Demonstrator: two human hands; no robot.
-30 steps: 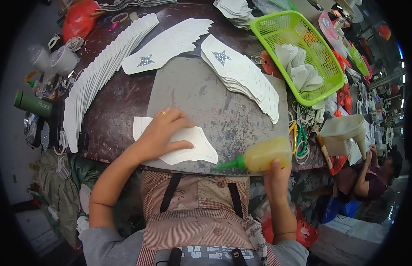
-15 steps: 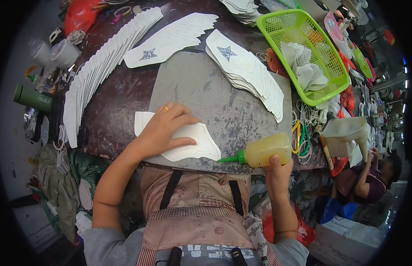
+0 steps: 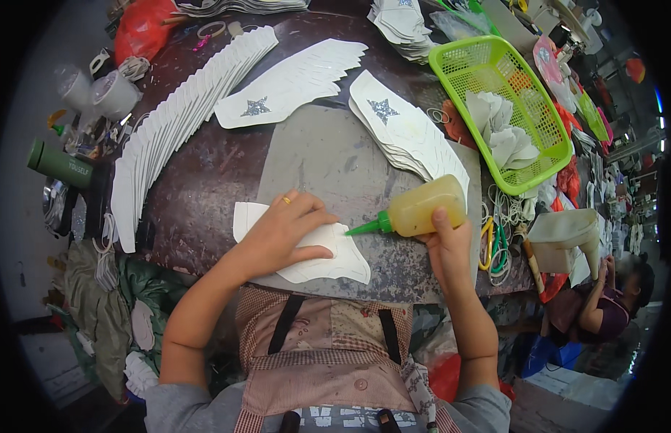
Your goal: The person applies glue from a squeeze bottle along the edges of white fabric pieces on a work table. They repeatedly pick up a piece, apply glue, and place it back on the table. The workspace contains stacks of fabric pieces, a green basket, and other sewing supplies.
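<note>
A white cut piece [image 3: 346, 257] with a scalloped edge lies on the grey board in front of me. My left hand [image 3: 288, 232] rests on top of it, thumb spread from the fingers, pressing rather than gripping. In my right hand [image 3: 446, 238] is a squeeze bottle [image 3: 427, 206] of yellowish liquid with a green nozzle. It is held on its side, nozzle pointing left, its tip at the piece's upper right edge; whether it touches I cannot tell. Beyond lie a stack of white shoe-upper-like pieces [image 3: 415, 133] with a glittery star and another starred group [image 3: 292, 83].
A long fanned row of white pieces [image 3: 184, 119] runs along the left. At the right stand a green basket [image 3: 462, 54] holding white scraps, scissors [image 3: 500, 242] with green handles and a plastic container [image 3: 563, 231]. Another person [image 3: 602, 307] sits at far right.
My right hand has raised the bottle away from me, and its nozzle has gone from the piece's lower right corner to its upper right edge. The left hand stays on the piece.
</note>
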